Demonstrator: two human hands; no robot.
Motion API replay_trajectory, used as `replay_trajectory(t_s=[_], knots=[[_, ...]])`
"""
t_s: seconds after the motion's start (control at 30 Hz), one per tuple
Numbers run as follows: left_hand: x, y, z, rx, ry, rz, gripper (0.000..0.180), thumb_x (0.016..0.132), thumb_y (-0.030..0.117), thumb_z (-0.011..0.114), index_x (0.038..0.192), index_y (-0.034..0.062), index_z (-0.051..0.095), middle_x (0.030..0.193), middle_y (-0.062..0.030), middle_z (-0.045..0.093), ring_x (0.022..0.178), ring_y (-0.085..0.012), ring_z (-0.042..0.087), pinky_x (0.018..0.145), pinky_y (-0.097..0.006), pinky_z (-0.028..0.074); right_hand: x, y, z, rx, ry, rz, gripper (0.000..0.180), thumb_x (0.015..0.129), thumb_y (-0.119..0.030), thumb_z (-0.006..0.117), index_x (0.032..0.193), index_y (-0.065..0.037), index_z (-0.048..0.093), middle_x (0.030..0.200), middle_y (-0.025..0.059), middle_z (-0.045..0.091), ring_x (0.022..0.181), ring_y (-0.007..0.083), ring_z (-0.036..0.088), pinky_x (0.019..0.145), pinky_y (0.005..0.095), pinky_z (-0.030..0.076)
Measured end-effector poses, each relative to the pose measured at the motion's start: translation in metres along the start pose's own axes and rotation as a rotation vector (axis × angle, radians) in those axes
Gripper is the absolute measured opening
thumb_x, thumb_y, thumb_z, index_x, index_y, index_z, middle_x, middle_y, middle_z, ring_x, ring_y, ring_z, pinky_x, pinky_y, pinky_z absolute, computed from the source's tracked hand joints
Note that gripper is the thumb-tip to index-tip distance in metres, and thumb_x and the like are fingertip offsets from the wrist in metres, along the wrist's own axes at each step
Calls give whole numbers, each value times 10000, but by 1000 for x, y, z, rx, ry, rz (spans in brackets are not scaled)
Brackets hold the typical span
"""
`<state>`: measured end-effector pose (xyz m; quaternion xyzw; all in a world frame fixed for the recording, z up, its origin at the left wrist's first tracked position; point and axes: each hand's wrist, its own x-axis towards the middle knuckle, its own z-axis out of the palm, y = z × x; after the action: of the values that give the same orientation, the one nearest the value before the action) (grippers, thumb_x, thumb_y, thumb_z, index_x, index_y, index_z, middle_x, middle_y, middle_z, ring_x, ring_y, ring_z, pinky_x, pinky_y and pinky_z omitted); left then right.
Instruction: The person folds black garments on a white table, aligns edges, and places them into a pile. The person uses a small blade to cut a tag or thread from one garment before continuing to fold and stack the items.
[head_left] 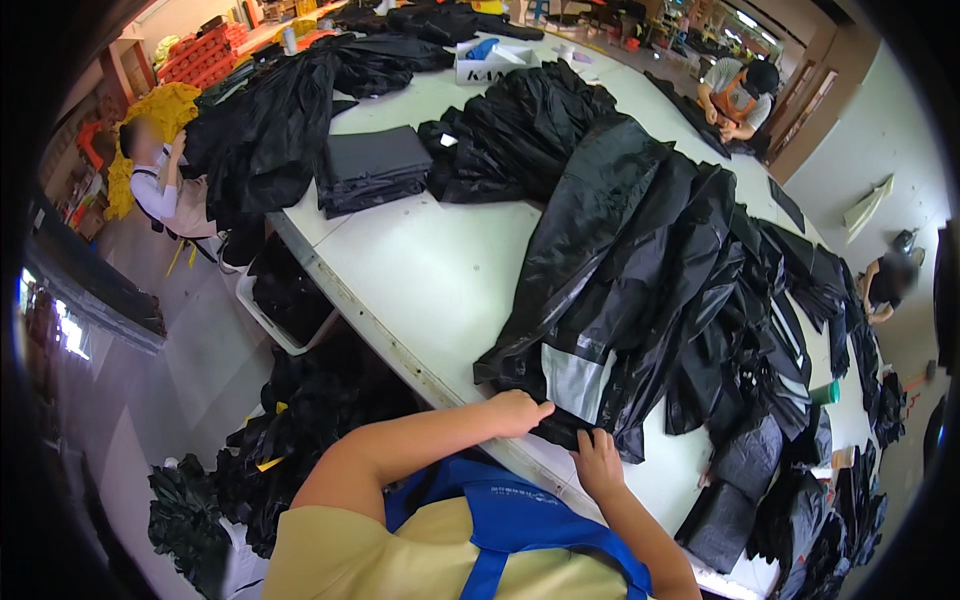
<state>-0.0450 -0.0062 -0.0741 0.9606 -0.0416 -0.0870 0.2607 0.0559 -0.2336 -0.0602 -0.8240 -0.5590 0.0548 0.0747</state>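
At the near edge of the white desk [420, 270], in the head view, both hands rest on the hem of a glossy black garment [610, 290] that lies stretched away across the top. The left hand [518, 412] is curled, knuckles up, fingers pressing the dark edge against the desk rim; whether it pinches the cloth I cannot tell. The right hand [598, 462] lies flat with fingers spread, tips touching the same edge, gripping nothing. A pale grey lining [577, 380] shows just beyond the hands. To the right a heap [790, 400] of black garments covers the desk. Farther off sits a folded dark stack [370, 168] and another black pile [520, 125]. Below the desk stands a white bin [262, 315] with black cloth in it. Other people work at the left and far right.
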Motion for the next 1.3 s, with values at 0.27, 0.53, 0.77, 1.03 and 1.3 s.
replay_trajectory(t_s=[0.27,0.53,0.77,1.03,1.3], knots=[[9,29,17,599,426,99,182,820,215,549,860,47,607,899,-95,606,849,-240,580,717,-351,481,18,7,37,125,-30,161,262,820,-306,649,982,-107,595,794,93,651,795,282,628,777,414,429],[15,73,68,-34,384,7,415,750,107,679,1156,102,590,1111,-173,512,1014,-361,474,921,-463,403,-31,33,14,393,141,425,447,676,-89,633,1118,-54,578,1058,119,590,1030,346,531,899,425,428],[27,84,76,-28,222,-94,180,798,128,648,972,85,625,1060,-51,516,1087,-293,463,997,-649,288,-32,39,26,475,-142,452,205,781,-134,641,983,-100,642,933,126,648,929,336,573,851,424,454],[27,85,66,-223,337,-108,178,686,156,718,844,102,656,924,-49,563,1012,-283,486,901,-412,345,-41,33,35,1323,79,665,55,916,-40,550,961,-8,556,805,-2,544,761,72,499,685,226,424],[25,78,61,-540,178,-142,221,671,249,767,837,133,679,842,-31,564,962,-247,494,903,-379,323,-45,25,26,1465,164,521,105,916,33,507,982,-45,484,879,-10,512,830,70,480,764,212,410]])
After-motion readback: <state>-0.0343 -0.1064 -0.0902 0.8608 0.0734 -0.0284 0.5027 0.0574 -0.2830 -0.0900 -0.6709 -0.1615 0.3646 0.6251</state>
